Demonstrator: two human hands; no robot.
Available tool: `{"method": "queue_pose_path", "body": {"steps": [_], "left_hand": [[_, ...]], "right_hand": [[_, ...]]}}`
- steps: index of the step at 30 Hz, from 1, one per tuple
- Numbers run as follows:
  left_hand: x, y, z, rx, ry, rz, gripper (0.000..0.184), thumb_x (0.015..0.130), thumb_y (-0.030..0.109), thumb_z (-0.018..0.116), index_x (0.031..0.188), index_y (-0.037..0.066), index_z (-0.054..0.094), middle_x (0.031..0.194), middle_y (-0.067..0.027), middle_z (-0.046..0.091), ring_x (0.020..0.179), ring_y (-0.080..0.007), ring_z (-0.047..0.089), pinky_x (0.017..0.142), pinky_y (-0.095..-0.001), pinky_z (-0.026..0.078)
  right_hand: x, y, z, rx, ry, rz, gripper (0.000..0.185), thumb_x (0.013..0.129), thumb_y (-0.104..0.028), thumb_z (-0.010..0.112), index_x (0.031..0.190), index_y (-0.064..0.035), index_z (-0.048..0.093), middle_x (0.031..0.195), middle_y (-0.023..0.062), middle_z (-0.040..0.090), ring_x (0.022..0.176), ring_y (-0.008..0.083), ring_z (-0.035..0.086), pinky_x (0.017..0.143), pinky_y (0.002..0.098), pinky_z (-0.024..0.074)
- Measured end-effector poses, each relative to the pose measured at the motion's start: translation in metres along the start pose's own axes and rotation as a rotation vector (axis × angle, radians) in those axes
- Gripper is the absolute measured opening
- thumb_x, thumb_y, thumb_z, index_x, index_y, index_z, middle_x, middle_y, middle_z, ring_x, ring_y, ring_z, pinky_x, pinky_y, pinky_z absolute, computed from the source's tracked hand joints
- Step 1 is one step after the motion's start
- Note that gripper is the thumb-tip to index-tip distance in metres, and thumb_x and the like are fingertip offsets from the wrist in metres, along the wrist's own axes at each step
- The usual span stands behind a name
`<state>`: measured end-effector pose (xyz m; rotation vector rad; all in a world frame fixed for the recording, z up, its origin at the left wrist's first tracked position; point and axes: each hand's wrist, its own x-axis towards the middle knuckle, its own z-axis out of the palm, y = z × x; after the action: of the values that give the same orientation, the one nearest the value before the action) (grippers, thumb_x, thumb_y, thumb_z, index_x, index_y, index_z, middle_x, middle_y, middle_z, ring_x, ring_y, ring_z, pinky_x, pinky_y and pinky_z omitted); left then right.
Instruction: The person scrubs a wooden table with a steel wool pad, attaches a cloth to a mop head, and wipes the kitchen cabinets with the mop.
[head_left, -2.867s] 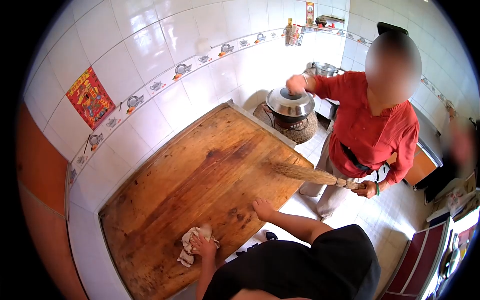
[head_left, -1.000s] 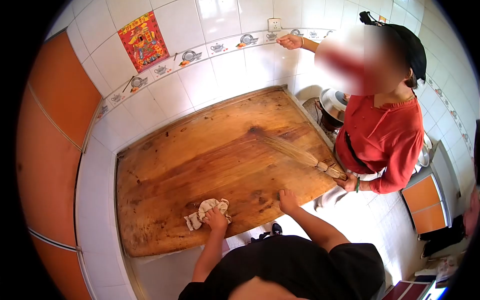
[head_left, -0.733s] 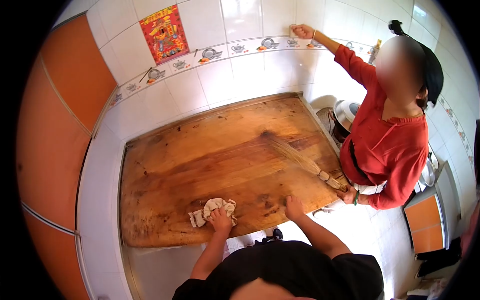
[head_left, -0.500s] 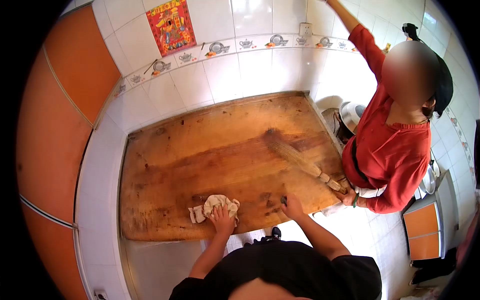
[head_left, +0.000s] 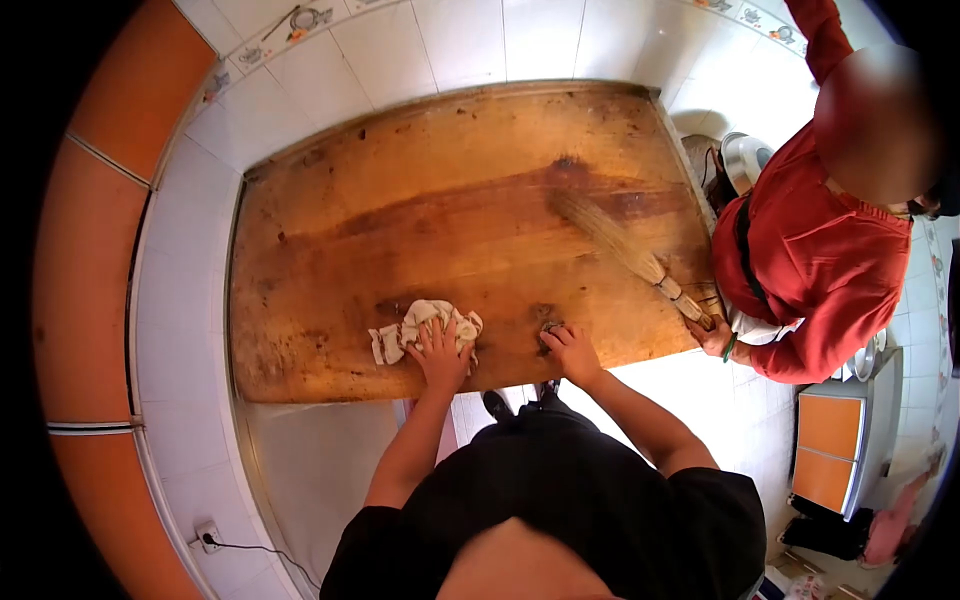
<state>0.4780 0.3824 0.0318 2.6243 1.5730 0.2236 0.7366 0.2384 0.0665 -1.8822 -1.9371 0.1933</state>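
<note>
On the wooden tabletop [head_left: 400, 240], near its front edge, lies a crumpled pale cloth [head_left: 388, 343]. My left hand [head_left: 440, 355] presses down on it with the fingers spread. Farther right along the same edge, my right hand [head_left: 571, 352] rests on the wood with curled fingers. A small dark thing [head_left: 549, 331] shows at those fingertips; what it is cannot be made out. Behind and to the right, a straw brush [head_left: 610, 235] touches the tabletop, its handle in a co-worker's hand [head_left: 712, 336].
A co-worker in a red top [head_left: 825, 265] stands at the table's right end, one arm raised. Beyond that corner is a lidded pot [head_left: 745, 160]. Orange cabinets [head_left: 90, 280] line the left side. A cord runs from a wall socket [head_left: 208, 538] at the lower left.
The view has swung left and tilted down. The co-worker's hand has left the pot lid, and that arm is now raised. My left hand stays on the cloth; my right-hand fingers have curled.
</note>
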Motion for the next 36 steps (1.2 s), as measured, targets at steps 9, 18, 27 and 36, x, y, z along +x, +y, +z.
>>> {"method": "queue_pose_path", "body": {"steps": [9, 18, 27, 36], "left_hand": [[0.062, -0.043, 0.005, 0.101, -0.071, -0.232, 0.057, 0.092, 0.046, 0.050, 0.141, 0.022, 0.036, 0.150, -0.0110, 0.026, 0.140, -0.0397, 0.010, 0.100, -0.0740, 0.008], [0.064, -0.039, 0.011, 0.111, -0.061, -0.240, 0.055, 0.093, 0.045, 0.045, 0.141, 0.019, 0.034, 0.151, -0.0128, 0.023, 0.140, -0.0408, 0.010, 0.099, -0.0737, 0.007], [0.069, -0.042, 0.021, 0.130, -0.014, -0.233, 0.056, 0.091, 0.045, 0.048, 0.139, 0.018, 0.036, 0.150, -0.0128, 0.024, 0.139, -0.0409, 0.011, 0.099, -0.0733, 0.009], [0.065, -0.047, 0.032, 0.169, 0.001, -0.232, 0.055, 0.091, 0.043, 0.049, 0.139, 0.020, 0.036, 0.147, -0.0127, 0.029, 0.139, -0.0407, 0.012, 0.098, -0.0740, 0.011]], "right_hand": [[0.078, 0.135, 0.029, 0.369, 0.281, 0.489, 0.026, 0.078, -0.011, 0.060, 0.102, -0.0033, 0.058, 0.099, 0.0164, 0.062, 0.091, 0.0328, 0.055, 0.080, 0.0435, 0.0456], [0.072, 0.010, 0.075, 0.553, -0.027, 0.390, 0.021, 0.085, -0.016, 0.051, 0.101, -0.0055, 0.058, 0.100, 0.0173, 0.056, 0.089, 0.0367, 0.053, 0.079, 0.0476, 0.0422], [0.103, -0.039, 0.078, -0.205, -0.130, 0.259, 0.019, 0.084, -0.015, 0.051, 0.100, -0.0077, 0.059, 0.087, 0.0142, 0.062, 0.080, 0.0283, 0.061, 0.073, 0.0449, 0.0490], [-0.075, 0.139, 0.033, 0.358, 0.437, 1.111, 0.031, 0.098, -0.027, 0.042, 0.111, -0.0040, 0.058, 0.096, 0.0128, 0.061, 0.087, 0.0244, 0.058, 0.074, 0.0390, 0.0461]]}}
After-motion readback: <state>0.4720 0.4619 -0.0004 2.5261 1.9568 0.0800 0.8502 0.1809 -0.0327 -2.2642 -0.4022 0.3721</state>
